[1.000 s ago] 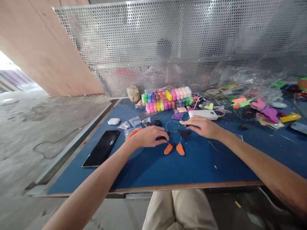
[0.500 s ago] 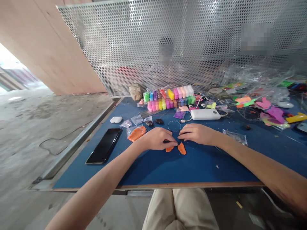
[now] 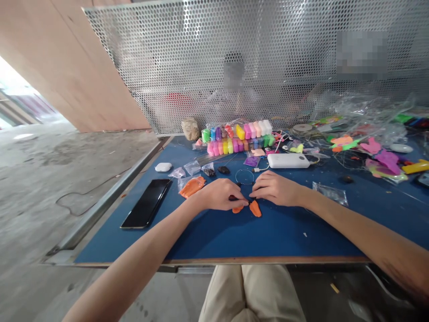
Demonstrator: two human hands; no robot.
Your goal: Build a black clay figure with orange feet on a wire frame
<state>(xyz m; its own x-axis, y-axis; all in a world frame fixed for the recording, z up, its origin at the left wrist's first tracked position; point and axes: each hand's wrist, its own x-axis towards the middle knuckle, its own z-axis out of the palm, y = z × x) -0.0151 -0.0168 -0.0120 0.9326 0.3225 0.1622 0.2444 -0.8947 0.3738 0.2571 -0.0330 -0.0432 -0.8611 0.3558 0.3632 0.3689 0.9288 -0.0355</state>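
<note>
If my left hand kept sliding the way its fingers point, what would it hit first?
Most likely the right hand: the left hand points rightward, and their fingertips nearly meet right by the orange clay pieces. Whether the two hands already touch is unclear from this angle.

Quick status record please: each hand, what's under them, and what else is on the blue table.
Left hand: fingers closed on a small dark piece
Right hand: fingertips meet the left's; grip unclear
Below fingertips: two orange clay pieces, lying on the blue table
Behind hands: wire ring, white power bank, pack of coloured clay
Left side: black phone, orange clay bag, white earbud case
</note>
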